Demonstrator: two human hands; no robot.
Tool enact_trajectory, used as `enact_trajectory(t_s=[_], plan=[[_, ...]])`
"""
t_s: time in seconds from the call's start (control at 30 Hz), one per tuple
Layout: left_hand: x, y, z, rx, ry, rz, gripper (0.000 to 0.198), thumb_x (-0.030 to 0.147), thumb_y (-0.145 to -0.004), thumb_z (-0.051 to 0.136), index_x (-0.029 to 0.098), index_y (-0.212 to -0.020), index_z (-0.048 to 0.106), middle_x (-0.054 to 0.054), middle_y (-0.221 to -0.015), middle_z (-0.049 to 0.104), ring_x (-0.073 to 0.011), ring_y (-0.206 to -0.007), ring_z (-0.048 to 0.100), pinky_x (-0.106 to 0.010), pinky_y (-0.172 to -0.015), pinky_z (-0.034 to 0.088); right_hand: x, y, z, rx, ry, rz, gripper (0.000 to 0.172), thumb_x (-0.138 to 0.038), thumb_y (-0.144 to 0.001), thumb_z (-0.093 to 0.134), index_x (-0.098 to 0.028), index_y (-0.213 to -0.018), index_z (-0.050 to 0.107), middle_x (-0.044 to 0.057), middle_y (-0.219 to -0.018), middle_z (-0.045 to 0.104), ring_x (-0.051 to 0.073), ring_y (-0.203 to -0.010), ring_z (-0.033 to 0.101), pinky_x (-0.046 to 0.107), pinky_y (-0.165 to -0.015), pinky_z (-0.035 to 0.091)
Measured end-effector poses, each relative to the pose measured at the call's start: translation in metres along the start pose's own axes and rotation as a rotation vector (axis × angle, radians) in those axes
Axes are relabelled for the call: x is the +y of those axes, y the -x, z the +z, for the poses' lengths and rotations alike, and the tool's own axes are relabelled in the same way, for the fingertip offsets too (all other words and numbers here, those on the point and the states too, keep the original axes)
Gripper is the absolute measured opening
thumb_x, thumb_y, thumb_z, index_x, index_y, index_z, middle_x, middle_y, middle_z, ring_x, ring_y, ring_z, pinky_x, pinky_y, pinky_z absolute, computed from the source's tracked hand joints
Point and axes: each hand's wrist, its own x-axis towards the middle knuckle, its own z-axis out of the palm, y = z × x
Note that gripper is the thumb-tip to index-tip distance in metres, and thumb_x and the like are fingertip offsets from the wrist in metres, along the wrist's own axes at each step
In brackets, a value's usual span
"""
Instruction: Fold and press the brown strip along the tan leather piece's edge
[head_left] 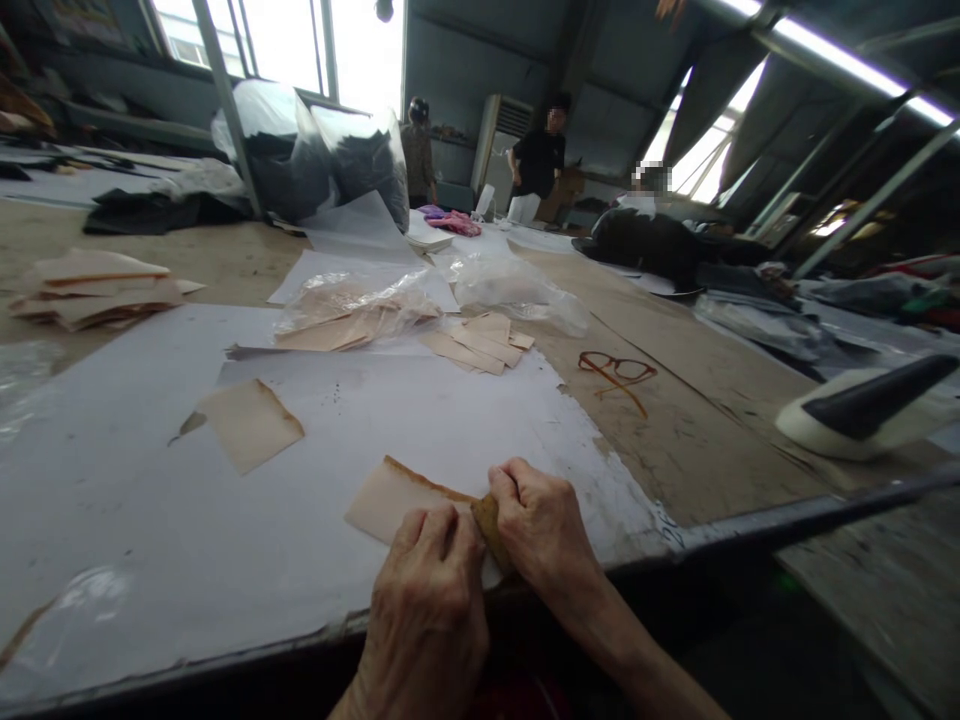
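A beige, paper-like rectangular piece (394,495) with a brown strip along its far edge lies on the white sheet, close to the table's front. My left hand (431,590) is closed, its fingers pinching the near right part of that piece. Beside it, my right hand (544,525) is closed on a mustard-brown flat piece (489,528), which meets the strip's right end. Both hands nearly touch, and their fingertips are partly hidden. Left of them lies another beige piece (251,425) with a brown edge and a dark folded corner.
Beige pieces are stacked at the left (97,290) and fanned out ahead (480,343). A clear plastic bag (360,305) covers more of them. Glasses (616,370) and an iron-like tool with a black handle (862,410) lie rightward. Several people are at the back.
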Motion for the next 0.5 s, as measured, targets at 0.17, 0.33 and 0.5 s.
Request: enact_trajectory(t_s=[0.17,0.33,0.5], plan=[[-0.012,0.005,-0.008,0.004,0.006,0.164,0.028,0.005,-0.074,0.042,0.012,-0.096,0.057,-0.009,-0.099,0.057,-0.0252,-0.098,0.046,-0.041,-0.083,0.046,-0.001,-0.001,0.003,-0.031,0.077,0.009,0.028,-0.021,-0.083,0.038,-0.014,-0.064,0.058,0.003,-0.054,0.057,0.011,-0.050,0.049,0.022,-0.052,0.029],[-0.019,0.015,-0.001,0.005,-0.067,0.283,0.043,0.006,-0.071,0.041,0.005,-0.113,0.051,-0.013,-0.116,0.052,-0.0272,-0.111,0.042,-0.039,-0.090,0.045,-0.009,0.000,0.004,-0.046,0.227,0.074,0.025,-0.019,-0.085,0.038,-0.015,-0.071,0.058,0.005,-0.064,0.062,0.015,-0.059,0.056,0.024,-0.053,0.028],[-0.021,0.020,0.002,-0.002,-0.073,0.342,0.045,0.004,-0.069,0.041,0.002,-0.112,0.052,-0.016,-0.118,0.052,-0.0279,-0.115,0.041,-0.037,-0.093,0.044,-0.016,0.001,0.008,-0.015,0.373,0.109,0.021,-0.019,-0.084,0.040,-0.017,-0.073,0.057,0.004,-0.067,0.062,0.016,-0.059,0.058,0.025,-0.049,0.025]])
